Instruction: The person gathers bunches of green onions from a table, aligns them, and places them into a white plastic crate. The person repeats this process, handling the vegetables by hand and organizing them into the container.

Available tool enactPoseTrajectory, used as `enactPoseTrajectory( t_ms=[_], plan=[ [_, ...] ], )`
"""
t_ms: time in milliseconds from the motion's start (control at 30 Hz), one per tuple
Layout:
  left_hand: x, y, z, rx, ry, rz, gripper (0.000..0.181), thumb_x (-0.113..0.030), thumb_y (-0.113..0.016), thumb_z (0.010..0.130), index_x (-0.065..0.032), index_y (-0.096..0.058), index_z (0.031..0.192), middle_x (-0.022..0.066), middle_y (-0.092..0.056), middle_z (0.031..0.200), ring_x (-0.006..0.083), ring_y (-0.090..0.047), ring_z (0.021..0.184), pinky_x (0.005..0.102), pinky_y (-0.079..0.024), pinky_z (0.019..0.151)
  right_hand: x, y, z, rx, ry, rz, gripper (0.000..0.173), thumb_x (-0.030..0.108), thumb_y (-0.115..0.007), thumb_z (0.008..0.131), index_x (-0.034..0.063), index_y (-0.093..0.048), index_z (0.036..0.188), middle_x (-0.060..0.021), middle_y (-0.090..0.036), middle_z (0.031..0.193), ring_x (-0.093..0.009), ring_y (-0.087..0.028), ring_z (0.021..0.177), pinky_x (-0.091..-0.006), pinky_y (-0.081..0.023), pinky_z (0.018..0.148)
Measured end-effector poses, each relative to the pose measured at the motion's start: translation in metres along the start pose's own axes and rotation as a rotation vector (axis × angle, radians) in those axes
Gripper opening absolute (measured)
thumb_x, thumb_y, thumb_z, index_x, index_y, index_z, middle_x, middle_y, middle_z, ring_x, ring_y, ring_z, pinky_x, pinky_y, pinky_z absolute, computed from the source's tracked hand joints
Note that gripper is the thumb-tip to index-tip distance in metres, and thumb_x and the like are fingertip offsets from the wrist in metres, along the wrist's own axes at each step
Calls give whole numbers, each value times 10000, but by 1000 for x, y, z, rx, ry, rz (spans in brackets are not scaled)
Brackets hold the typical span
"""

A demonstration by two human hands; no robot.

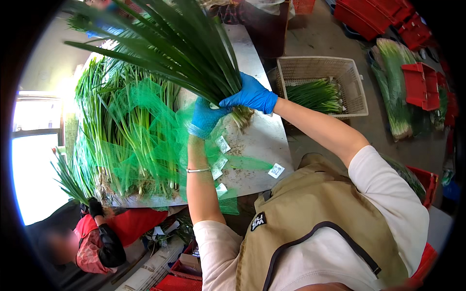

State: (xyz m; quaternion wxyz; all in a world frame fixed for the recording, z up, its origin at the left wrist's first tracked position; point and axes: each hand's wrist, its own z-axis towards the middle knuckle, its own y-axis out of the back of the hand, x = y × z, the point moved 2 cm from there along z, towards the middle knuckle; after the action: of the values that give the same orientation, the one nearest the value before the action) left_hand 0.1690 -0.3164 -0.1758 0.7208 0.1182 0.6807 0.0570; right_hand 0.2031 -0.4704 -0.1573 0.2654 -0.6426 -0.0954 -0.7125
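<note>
A thick bunch of green allium stalks [189, 47], scallions or green garlic, slants up over a metal-topped table. Its pale, rooted ends [241, 118] point toward me. My right hand [253, 95], in a blue glove, grips the bunch just above the roots. Also gloved in blue, my left hand [207, 115] closes on the lower stalks from the other side; its fingertips are partly hidden. Green mesh netting [145, 105] drapes over my left hand and wrist and spreads across a large heap of the same stalks [123, 145] on the left.
White printed tags [222, 144] lie by the netting on the dirt-specked tabletop [251, 145]. A beige plastic crate [358, 92] holding greens stands right of the table. Red crates [420, 85] and bundled stalks [395, 91] sit farther right. Another person [98, 236] holds stalks at lower left.
</note>
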Motion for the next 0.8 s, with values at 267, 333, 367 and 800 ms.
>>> enactPoseTrajectory(
  t_ms=[267, 333, 367, 800],
  plan=[
    [49, -11, 3, 61, 313, -943, 441, -295, -352, 911, -49, -354, 1277, 165, -370, 1289, 293, -380, 1176, 429, -352, 979, -14, -6, 1, -17, 56, -22, 826, 163, -808, 582, 15, -346, 1251, -112, -504, 1167, -170, -480, 1057, -300, -386, 929],
    [36, -19, 4, 131, 142, -697, 439, -293, -367, 908, -62, -352, 1281, 155, -376, 1287, 289, -383, 1172, 428, -358, 975, -13, -3, 2, -41, 47, -33, 832, 166, -809, 581, 16, -337, 1249, -113, -498, 1171, -168, -475, 1062, -301, -388, 929],
    [29, -22, 5, 152, 61, -518, 432, -278, -419, 884, -64, -381, 1258, 145, -406, 1260, 276, -407, 1151, 413, -368, 964, -12, -1, 0, -53, 43, -39, 835, 168, -810, 580, 17, -333, 1248, -113, -495, 1173, -167, -472, 1065, -301, -389, 929],
    [-163, -125, -24, 67, -345, 1360, 1045, -579, -700, 505, -24, -309, 1299, 168, -276, 1342, 358, -225, 1253, 566, -160, 989, 55, 57, -81, -220, 116, 556, 417, 92, -690, 701, 44, -547, 1090, -64, -593, 1009, -141, -574, 866, -279, -483, 758]
  ],
)
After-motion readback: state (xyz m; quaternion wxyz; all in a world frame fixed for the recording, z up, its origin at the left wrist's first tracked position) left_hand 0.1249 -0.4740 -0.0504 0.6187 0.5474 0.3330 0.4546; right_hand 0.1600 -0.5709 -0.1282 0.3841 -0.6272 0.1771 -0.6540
